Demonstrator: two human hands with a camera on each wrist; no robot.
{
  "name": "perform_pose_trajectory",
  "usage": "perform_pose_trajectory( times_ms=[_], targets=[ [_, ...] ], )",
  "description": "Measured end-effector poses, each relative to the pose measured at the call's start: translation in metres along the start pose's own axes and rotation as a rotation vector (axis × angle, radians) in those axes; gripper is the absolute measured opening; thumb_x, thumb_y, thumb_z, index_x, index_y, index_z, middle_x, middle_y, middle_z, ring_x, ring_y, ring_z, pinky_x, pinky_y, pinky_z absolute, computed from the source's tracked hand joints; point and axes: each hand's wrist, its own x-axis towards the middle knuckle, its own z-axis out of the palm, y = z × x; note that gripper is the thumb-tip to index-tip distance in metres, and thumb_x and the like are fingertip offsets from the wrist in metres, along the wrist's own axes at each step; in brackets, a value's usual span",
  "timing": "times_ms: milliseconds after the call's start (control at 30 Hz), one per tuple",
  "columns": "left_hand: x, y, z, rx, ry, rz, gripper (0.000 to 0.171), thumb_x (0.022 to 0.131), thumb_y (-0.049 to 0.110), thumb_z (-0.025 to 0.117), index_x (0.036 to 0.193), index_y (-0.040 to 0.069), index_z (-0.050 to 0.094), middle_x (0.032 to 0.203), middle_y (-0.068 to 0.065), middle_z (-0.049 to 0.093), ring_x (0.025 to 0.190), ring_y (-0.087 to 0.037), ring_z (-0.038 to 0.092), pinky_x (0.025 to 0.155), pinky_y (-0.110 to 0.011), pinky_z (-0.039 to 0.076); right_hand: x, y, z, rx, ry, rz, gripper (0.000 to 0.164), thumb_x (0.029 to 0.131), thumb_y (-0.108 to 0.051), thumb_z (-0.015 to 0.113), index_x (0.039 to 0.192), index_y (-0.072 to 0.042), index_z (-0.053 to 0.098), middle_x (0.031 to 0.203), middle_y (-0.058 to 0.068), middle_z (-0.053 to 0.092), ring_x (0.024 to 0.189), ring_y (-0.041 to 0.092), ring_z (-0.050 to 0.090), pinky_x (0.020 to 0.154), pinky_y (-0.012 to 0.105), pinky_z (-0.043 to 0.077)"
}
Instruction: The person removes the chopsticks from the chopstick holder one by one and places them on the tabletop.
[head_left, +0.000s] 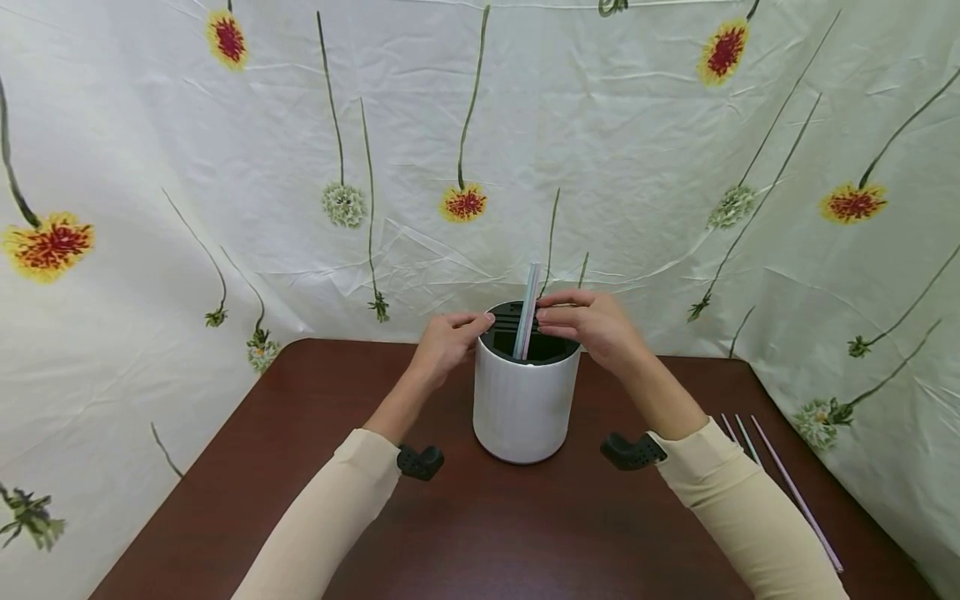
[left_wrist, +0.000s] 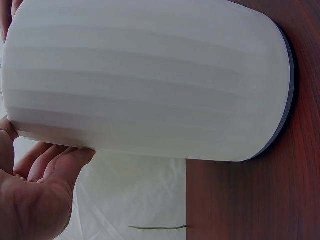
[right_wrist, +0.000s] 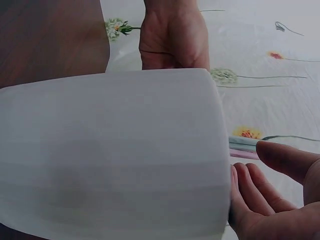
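Observation:
A white round utensil holder with a black slotted insert stands upright on the table. Several pale blue and pink straws lean out of its opening; their upper ends rise above the rim. My left hand grips the holder's left rim, thumb over the edge and fingers against the outer wall, as the left wrist view also shows. At the right rim is my right hand, its fingertips right beside the straws and thumb and fingers spread apart. In the right wrist view the thumb overlaps the straws.
Several loose straws lie on the right side of the dark red-brown table, partly behind my right sleeve. Behind the table hangs a white flower-patterned cloth. A black wrist device sits at each cuff.

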Motion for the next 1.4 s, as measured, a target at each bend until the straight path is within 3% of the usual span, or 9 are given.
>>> perform_pose_trajectory(
  times_ms=[400,800,1067,1400],
  targets=[
    [0.000,0.000,0.002,0.011,0.011,-0.008,0.048,0.095,0.044,0.070,0.131,0.011,0.070,0.141,-0.008,0.061,0.130,-0.027,0.058,0.108,-0.049,0.049,0.004,0.007,0.007,-0.090,0.037,-0.015,0.032,0.091,0.002,0.070,0.121,0.013,0.066,0.096,0.002,0.073,0.086,0.010,0.074,0.087,0.027,0.060],
    [0.001,-0.002,0.001,0.007,0.001,0.004,0.048,0.096,0.043,0.070,0.132,0.011,0.069,0.142,-0.009,0.061,0.130,-0.028,0.058,0.108,-0.051,0.049,0.007,0.013,0.010,-0.139,0.061,-0.032,0.030,0.089,-0.002,0.074,0.115,0.010,0.069,0.091,0.000,0.076,0.082,0.009,0.074,0.091,0.031,0.059],
    [0.001,-0.001,0.001,-0.002,0.003,-0.007,0.049,0.095,0.043,0.071,0.132,0.011,0.069,0.142,-0.009,0.061,0.131,-0.028,0.058,0.109,-0.050,0.048,0.007,0.014,0.013,-0.128,0.086,-0.043,0.027,0.088,-0.002,0.075,0.112,0.010,0.070,0.088,0.001,0.076,0.080,0.010,0.074,0.086,0.029,0.061],
    [0.000,-0.001,0.001,0.027,0.011,-0.006,0.049,0.095,0.046,0.071,0.131,0.013,0.070,0.141,-0.008,0.062,0.131,-0.028,0.058,0.109,-0.049,0.048,0.003,-0.007,0.009,-0.090,0.067,-0.047,0.030,0.092,-0.002,0.071,0.117,0.012,0.065,0.084,-0.002,0.073,0.077,0.017,0.073,0.080,0.031,0.062]
  ],
)
